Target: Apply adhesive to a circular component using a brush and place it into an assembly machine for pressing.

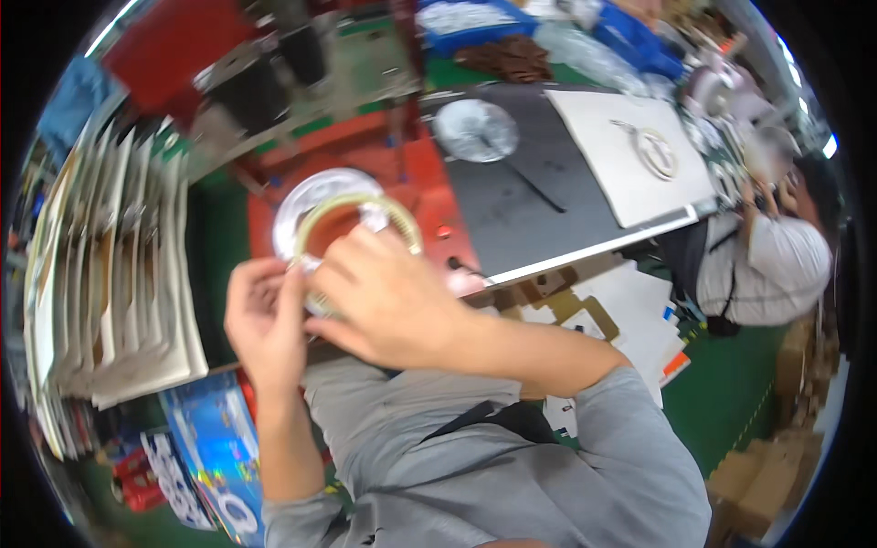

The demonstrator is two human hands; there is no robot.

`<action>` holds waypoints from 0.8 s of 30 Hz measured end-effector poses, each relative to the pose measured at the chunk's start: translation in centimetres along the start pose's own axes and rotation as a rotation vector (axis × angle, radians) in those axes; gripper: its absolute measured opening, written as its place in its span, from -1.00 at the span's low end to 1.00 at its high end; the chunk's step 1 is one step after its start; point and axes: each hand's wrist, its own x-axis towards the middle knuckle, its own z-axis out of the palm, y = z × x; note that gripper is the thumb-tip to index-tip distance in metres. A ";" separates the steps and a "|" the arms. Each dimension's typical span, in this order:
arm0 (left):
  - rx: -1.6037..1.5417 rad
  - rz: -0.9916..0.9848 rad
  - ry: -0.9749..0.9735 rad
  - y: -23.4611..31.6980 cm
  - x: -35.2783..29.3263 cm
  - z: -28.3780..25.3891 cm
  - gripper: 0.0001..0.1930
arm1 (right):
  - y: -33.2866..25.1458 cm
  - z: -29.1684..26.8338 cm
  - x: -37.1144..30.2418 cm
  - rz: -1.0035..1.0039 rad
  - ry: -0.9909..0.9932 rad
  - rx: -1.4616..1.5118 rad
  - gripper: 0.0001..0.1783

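Right hand (388,306) and left hand (267,321) both grip tape roll (356,219); end apparently being picked free, nothing taped yet.

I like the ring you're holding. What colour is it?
The ring is pale yellowish, almost see-through, seen in the head view.

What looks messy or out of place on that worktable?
Nothing looks spilled or broken. Both hands, left hand and right hand, hold a pale tape ring. Only the flat white and brown card sheets lie loosely heaped below the table edge.
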 end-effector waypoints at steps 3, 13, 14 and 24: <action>-0.020 -0.045 0.045 0.0 0.4 0.7 -0.84 | 0.4 0.0 1.1 -0.029 0.013 -0.087 -0.61; 0.274 0.024 0.167 -0.6 2.1 1.2 -0.87 | 3.4 -1.5 4.7 0.047 -0.179 -0.134 -0.76; 0.276 0.018 0.174 -0.9 1.8 0.8 -0.87 | 3.6 -1.8 4.6 0.054 -0.188 -0.126 -0.76; 0.310 0.308 0.051 -2.9 0.3 -1.1 -0.91 | 1.5 -4.6 5.2 -0.106 -0.133 -0.252 -0.71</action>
